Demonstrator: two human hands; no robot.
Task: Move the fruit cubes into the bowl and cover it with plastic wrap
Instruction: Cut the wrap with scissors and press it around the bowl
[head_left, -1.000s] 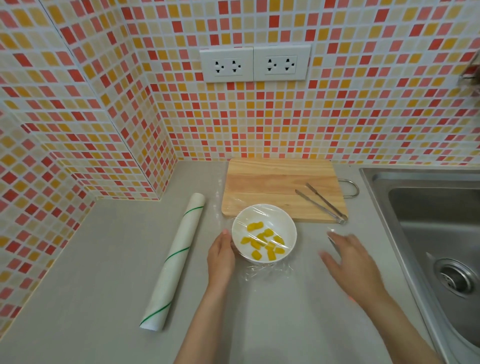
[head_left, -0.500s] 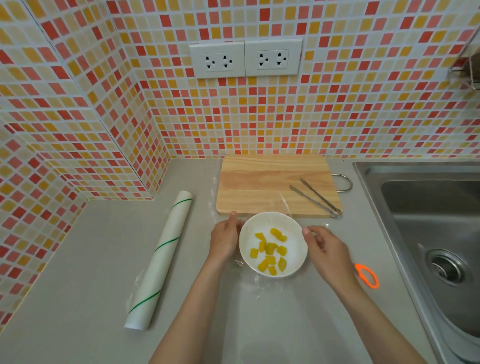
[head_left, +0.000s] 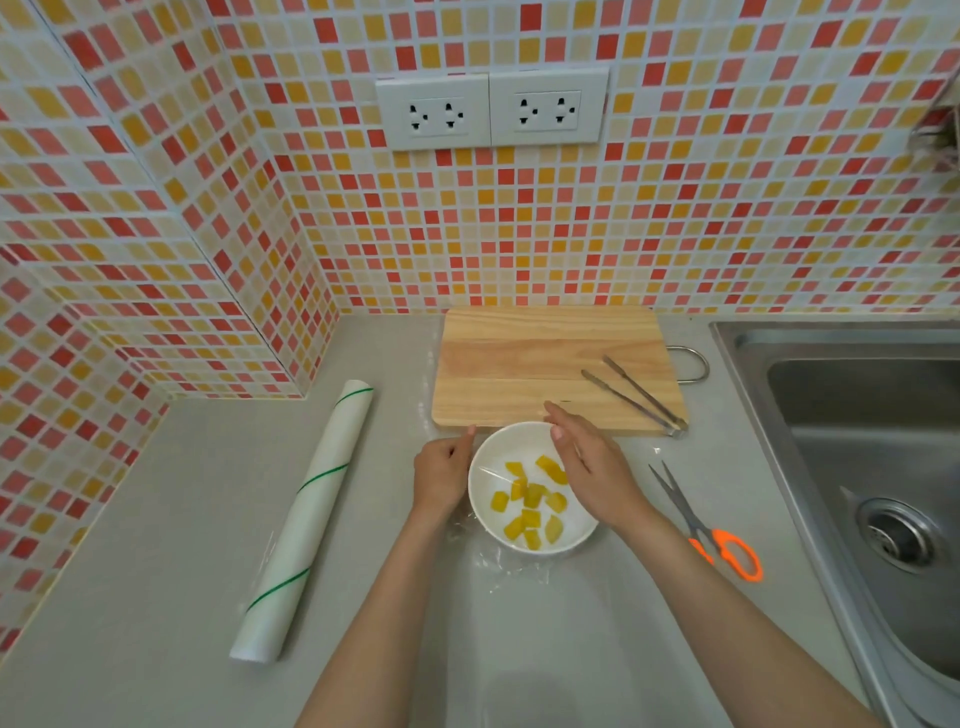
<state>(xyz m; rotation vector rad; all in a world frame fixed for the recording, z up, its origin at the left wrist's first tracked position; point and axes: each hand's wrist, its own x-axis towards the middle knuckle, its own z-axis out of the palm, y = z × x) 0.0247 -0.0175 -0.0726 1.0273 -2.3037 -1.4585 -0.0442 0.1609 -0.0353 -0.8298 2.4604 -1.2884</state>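
Note:
A white bowl sits on the grey counter just in front of the cutting board. Several yellow fruit cubes lie inside it under clear plastic wrap, whose crumpled edge shows below the bowl. My left hand rests against the bowl's left side, fingers curled on the rim. Flat, with fingers together, my right hand lies over the bowl's upper right rim and presses on the wrap. A roll of plastic wrap, white with green stripes, lies to the left.
The wooden cutting board holds metal tongs on its right side. Orange-handled scissors lie right of the bowl. A steel sink fills the right side. Tiled walls close off the back and left.
My right hand has slid from the bowl's right side up over its far rim. The left hand stays on the left side. The scissors have come fully into view.

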